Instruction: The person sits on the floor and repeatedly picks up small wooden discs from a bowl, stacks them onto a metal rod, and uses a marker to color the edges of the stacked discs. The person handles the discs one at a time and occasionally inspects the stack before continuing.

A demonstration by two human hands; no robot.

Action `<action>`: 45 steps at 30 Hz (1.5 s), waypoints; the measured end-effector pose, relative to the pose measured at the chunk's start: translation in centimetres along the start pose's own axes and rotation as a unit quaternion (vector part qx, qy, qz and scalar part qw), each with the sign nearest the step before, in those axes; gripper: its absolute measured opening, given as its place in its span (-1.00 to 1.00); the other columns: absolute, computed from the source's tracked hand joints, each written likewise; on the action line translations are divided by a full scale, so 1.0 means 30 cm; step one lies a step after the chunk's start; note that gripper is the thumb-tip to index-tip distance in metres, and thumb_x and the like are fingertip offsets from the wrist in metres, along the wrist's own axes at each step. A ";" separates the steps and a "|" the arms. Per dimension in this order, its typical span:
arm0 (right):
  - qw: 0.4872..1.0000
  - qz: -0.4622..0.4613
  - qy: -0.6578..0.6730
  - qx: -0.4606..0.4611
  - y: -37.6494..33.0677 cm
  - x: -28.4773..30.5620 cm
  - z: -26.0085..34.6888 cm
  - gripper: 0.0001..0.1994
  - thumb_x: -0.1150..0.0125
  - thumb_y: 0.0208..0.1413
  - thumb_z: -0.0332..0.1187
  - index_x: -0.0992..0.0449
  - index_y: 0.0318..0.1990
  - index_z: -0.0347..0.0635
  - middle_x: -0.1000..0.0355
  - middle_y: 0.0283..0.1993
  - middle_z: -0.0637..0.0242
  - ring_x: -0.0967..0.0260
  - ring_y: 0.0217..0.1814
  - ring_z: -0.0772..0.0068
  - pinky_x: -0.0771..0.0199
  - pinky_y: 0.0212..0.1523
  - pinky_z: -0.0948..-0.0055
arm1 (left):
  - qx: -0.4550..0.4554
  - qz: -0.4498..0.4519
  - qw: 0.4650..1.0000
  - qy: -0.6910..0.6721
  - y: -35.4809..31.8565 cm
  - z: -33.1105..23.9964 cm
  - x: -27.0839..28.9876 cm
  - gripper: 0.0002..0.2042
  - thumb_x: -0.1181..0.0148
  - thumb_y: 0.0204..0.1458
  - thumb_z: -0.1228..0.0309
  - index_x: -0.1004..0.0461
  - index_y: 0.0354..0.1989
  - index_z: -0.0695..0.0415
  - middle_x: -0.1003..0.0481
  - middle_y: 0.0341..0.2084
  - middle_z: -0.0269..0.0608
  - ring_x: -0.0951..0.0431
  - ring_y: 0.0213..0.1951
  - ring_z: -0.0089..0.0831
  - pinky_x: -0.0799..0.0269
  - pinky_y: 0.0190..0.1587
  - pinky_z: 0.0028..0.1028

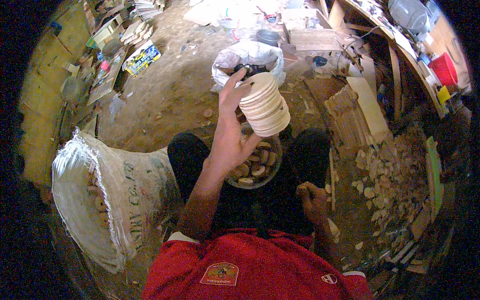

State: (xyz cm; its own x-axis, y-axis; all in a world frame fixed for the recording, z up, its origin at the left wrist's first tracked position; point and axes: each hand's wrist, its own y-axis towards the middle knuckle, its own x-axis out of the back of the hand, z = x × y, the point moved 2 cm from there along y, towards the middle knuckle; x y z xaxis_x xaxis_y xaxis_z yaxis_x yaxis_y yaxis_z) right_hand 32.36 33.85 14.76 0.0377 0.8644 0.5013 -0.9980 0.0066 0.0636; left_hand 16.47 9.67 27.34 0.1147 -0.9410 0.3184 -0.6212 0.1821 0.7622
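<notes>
My left hand (231, 131) is raised in front of me, gripping a stack of several pale round wooden discs (264, 105) from its left side. Below it, between my knees, sits a round bowl (256, 165) holding more small wooden pieces. My right hand (311, 196) rests low on my right thigh, fingers curled; something small may be pinched in it, but I cannot make it out.
A large white woven sack (107, 192) with wooden pieces lies open at my left. A white bag (250, 57) of dark pieces stands ahead on the dirt floor. Wood offcuts and chips (387, 187) pile at my right, beside planks (360, 107).
</notes>
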 end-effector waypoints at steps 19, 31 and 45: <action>0.999 -0.009 -0.034 -0.017 -0.035 -0.009 -0.007 -0.74 -0.09 0.38 -0.25 -0.59 -0.19 -0.25 -0.53 -0.49 0.17 -0.46 -0.52 0.26 -0.37 -0.45 0.31 | 0.183 -0.155 0.910 -0.337 -0.048 -0.027 -0.149 -0.36 -0.07 0.35 0.04 0.16 0.33 0.08 -0.43 0.00 0.13 -0.62 -0.13 -0.10 -0.59 -0.11 -0.17; 0.999 -0.017 -0.042 0.016 -0.036 -0.009 -0.003 -0.74 -0.09 0.38 -0.27 -0.58 -0.09 -0.29 -0.56 -0.43 0.10 -0.46 -0.51 0.21 -0.35 -0.45 0.27 | 0.128 -0.115 0.940 -0.294 -0.078 -0.020 -0.148 -0.37 -0.24 0.18 0.30 0.07 0.25 0.14 -0.31 0.08 0.05 -0.47 0.05 -0.13 -0.36 0.16 -0.19; 0.995 0.026 0.029 0.093 -0.040 0.065 -0.019 -0.73 -0.09 0.38 -0.30 -0.55 0.02 -0.32 -0.60 -0.10 0.13 -0.55 -0.12 0.24 -0.53 -0.07 0.26 | 0.202 0.047 0.942 -0.264 -0.057 -0.048 -0.103 -0.62 -0.30 0.15 0.42 -0.40 0.12 0.18 -0.46 0.13 -0.01 -0.53 0.10 -0.23 -0.42 0.11 -0.22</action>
State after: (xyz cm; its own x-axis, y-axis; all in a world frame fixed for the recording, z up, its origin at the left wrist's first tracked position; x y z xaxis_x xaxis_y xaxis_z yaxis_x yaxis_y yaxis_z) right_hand 33.62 35.83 15.16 -0.0226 0.8887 0.4579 -0.9715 -0.1277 0.1998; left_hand 18.30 12.67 25.86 -0.2913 -0.9561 -0.0327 -0.8661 0.2490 0.4334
